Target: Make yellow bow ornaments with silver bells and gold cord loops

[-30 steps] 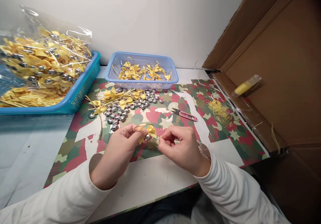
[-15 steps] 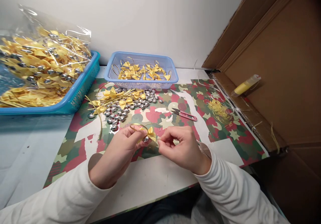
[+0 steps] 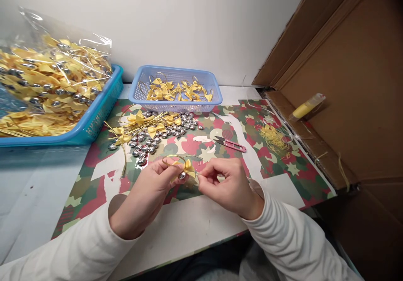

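The left hand [image 3: 141, 197] is clamped by its fingertips on a yellow bow [image 3: 189, 167] with a silver bead [image 3: 182, 175] and a gold cord loop [image 3: 174, 155]. The right hand [image 3: 228, 186] has thumb and forefinger together, seemingly on a thin thread [image 3: 196, 173] beside the bow, though the strand is too fine to be sure. The bow sits between the two hands, on the near left side of the pink snips [image 3: 232, 144].

The snips lie on torn, patterned paper [image 3: 252, 114] covering the table. Left of them are loose silver beads [image 3: 143, 148], with more bows [image 3: 156, 129] among them; right of them is a tangle of yellow thread [image 3: 273, 140]. Farther right of the snips, a yellow tube [image 3: 307, 106] rests against brown cardboard [image 3: 343, 79]. A white wall [image 3: 195, 20] rises beyond them.

Behind the snips and to their left, a small blue basket [image 3: 176, 106] contains looped bows. Well left of the snips, a larger blue basket [image 3: 91, 123] holds yellow bows and a clear bag [image 3: 99, 39] packed with beaded bows.
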`<state>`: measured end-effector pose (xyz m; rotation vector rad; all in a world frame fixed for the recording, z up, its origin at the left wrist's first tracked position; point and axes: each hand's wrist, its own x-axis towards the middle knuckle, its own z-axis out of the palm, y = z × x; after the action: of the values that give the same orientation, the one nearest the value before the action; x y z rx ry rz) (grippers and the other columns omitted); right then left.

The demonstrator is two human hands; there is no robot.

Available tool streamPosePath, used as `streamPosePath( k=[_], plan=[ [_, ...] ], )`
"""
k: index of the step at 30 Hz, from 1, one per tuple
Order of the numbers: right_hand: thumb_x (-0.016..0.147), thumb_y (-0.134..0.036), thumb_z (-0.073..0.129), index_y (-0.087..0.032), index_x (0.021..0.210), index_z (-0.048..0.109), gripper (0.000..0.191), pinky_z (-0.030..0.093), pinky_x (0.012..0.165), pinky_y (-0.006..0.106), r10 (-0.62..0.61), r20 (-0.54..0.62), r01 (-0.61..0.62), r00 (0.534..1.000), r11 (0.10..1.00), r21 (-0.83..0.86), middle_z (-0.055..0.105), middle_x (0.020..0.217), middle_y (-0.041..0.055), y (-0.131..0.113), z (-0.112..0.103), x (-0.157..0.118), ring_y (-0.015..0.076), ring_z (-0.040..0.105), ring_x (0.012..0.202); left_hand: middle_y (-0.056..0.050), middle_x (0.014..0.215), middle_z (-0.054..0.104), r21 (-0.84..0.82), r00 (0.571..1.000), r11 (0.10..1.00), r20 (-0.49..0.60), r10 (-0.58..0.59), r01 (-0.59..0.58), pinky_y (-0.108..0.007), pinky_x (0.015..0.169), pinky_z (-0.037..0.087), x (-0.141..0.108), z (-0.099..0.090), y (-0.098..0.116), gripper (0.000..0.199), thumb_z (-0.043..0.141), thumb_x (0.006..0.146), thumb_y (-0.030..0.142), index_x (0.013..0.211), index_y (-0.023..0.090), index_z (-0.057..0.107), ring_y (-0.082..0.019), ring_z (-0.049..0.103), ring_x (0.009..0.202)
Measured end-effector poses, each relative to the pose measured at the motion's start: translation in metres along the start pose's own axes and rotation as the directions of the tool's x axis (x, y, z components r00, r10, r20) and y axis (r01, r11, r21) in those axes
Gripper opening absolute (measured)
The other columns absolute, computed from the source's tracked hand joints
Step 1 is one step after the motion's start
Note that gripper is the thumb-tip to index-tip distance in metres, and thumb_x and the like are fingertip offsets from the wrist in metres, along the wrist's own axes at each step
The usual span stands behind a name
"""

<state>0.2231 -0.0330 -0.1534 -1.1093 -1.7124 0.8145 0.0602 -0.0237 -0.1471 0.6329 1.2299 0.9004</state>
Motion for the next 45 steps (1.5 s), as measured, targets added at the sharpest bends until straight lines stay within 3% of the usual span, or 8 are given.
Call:
streamPosePath(
  k=[6,12,23,30,34,37,41,45],
  plan=[
    [0.067,-0.008,0.056,-0.017,0.055,0.049,0.017,0.035,0.043,0.017,0.006,0.000,-0.006,1.000,1.000,0.006,0.050,0.049,-0.0051,0.001,0.001,0.000,0.0052,0.041,0.044,0.002,0.058,0.057,-0.019,1.000,1.000,0.011,0.021,-0.021,-0.022,0.054,0.045,0.000,0.000,-0.001,0.027,0.078,0.056,0.032,0.059,0.017,0.055,-0.011,0.052,0.054],
    [0.066,-0.006,0.056,-0.017,0.055,0.049,0.017,0.035,0.044,0.017,-0.001,0.030,0.000,1.000,1.000,0.016,0.048,0.048,-0.0057,0.001,0.000,0.000,0.0050,0.041,0.045,0.002,0.058,0.054,0.084,0.999,0.996,-0.039,-0.017,0.021,-0.019,0.048,0.036,0.000,-0.006,-0.007,0.025,0.074,0.059,0.033,0.064,0.018,0.055,-0.010,0.048,0.052],
    [0.067,-0.004,0.057,-0.016,0.056,0.050,0.018,0.035,0.045,0.016,-0.020,0.000,0.020,1.000,0.999,0.038,0.050,0.050,-0.0052,0.003,0.000,0.001,0.0042,0.041,0.046,0.007,0.049,0.042,0.074,0.999,0.997,0.036,-0.035,0.033,-0.018,0.040,0.024,-0.001,-0.002,-0.005,0.033,0.075,0.061,0.039,0.061,0.018,0.050,-0.006,0.030,0.045],
    [0.065,-0.002,0.060,-0.014,0.056,0.053,0.017,0.035,0.045,0.014,-0.009,-0.002,0.009,1.000,0.998,0.063,0.051,0.048,-0.0051,0.002,-0.002,0.001,0.0034,0.043,0.045,0.006,0.060,0.051,-0.073,0.993,0.995,0.104,-0.057,0.065,-0.018,0.040,0.029,-0.004,0.000,-0.002,0.021,0.074,0.060,0.027,0.063,0.018,0.055,-0.005,0.032,0.047],
    [0.065,-0.002,0.060,-0.013,0.055,0.054,0.016,0.035,0.045,0.013,-0.014,0.015,0.013,1.000,0.998,0.061,0.051,0.048,-0.0047,0.000,-0.004,0.002,0.0031,0.043,0.045,0.005,0.061,0.054,-0.106,0.992,0.990,0.101,-0.081,0.092,-0.017,0.054,0.045,-0.006,-0.001,-0.002,0.020,0.071,0.060,0.024,0.061,0.019,0.053,-0.008,0.047,0.058],
    [0.065,-0.002,0.059,-0.013,0.055,0.054,0.016,0.035,0.045,0.013,-0.018,0.036,0.016,0.999,0.999,0.050,0.050,0.047,-0.0050,0.000,-0.005,0.003,0.0029,0.042,0.045,0.003,0.065,0.056,-0.092,0.992,0.991,0.097,-0.084,0.093,-0.019,0.062,0.049,-0.005,-0.001,-0.002,0.020,0.072,0.059,0.026,0.063,0.019,0.054,-0.010,0.051,0.065],
    [0.064,-0.002,0.059,-0.013,0.055,0.054,0.015,0.034,0.045,0.013,-0.015,0.071,0.013,0.997,0.999,0.036,0.049,0.047,-0.0054,0.000,-0.007,0.003,0.0028,0.042,0.045,0.005,0.059,0.046,-0.014,0.992,0.998,0.115,-0.051,0.053,-0.017,0.048,0.037,-0.003,-0.002,-0.001,0.023,0.069,0.060,0.029,0.060,0.018,0.049,-0.007,0.038,0.054],
    [0.063,-0.001,0.058,-0.014,0.055,0.054,0.015,0.034,0.045,0.012,-0.020,0.125,0.018,0.992,1.000,0.021,0.049,0.048,-0.0054,0.001,-0.010,0.003,0.0031,0.043,0.046,0.006,0.052,0.036,0.191,0.989,0.981,0.137,-0.047,0.021,-0.019,0.041,0.020,0.000,-0.005,-0.005,0.029,0.064,0.065,0.035,0.054,0.018,0.043,-0.006,0.023,0.048]
  ],
)
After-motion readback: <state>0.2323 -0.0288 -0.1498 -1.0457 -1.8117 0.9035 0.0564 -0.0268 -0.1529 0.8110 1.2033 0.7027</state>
